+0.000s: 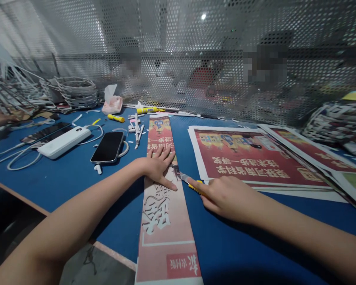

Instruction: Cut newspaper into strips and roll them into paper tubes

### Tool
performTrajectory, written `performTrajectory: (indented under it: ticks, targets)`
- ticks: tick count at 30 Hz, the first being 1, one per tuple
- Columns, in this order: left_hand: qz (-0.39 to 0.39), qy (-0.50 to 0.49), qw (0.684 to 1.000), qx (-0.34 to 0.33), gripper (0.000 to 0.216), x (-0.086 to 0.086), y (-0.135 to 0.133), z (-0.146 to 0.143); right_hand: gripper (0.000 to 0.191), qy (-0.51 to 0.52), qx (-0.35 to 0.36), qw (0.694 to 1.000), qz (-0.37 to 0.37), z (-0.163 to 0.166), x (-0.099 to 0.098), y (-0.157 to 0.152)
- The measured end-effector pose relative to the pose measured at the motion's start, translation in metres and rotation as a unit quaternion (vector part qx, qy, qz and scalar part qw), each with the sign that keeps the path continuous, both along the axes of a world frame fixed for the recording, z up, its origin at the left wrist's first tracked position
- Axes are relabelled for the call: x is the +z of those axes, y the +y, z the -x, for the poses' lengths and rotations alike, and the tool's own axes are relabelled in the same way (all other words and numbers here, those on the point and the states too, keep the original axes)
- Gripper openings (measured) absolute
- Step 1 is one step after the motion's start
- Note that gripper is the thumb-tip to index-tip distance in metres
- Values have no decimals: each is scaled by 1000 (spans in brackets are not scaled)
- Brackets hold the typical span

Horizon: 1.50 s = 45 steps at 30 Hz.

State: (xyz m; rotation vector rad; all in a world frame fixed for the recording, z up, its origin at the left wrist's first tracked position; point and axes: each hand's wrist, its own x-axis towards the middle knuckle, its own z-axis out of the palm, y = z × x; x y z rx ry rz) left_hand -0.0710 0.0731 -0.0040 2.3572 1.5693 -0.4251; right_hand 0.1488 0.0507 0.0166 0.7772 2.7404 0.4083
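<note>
A long folded strip of printed newspaper (166,221) lies lengthwise in front of me on the blue tabletop. My left hand (160,166) rests flat on it with the fingers spread, pressing it down. On the strip's right side, my right hand (222,194) grips a yellow utility knife (198,187). The blade is out, and its tip meets the paper's right edge just beside my left hand. Part of the knife's handle is hidden inside my right fist.
Stacked newspaper sheets (243,158) lie to the right. At left are a phone (108,147), a white power bank (64,142) with cables, glue sticks (116,118) and a tissue pack (112,103). Woven paper baskets (77,93) stand near a perforated metal screen (178,51).
</note>
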Motion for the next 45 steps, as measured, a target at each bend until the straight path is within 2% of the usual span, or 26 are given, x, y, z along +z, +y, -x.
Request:
performTrajectory:
  ticks: [14, 25, 29, 36, 45]
  targets:
    - [9, -2, 1000, 3, 127, 1, 1, 0, 50, -26, -1, 1000, -12, -1, -6, 3]
    - [8, -12, 1000, 14, 127, 4, -1, -2, 50, 9, 11, 1000, -21, 1, -7, 5]
    - [7, -13, 1000, 13, 127, 3, -1, 0, 50, 10, -7, 1000, 5, 3, -2, 3]
    - [-4, -14, 1000, -3, 129, -2, 1, 2, 53, 38, -24, 993, 113, -6, 11, 3]
    - [-1, -10, 1000, -4, 129, 0, 0, 1, 48, 57, 7, 993, 104, -1, 3, 14]
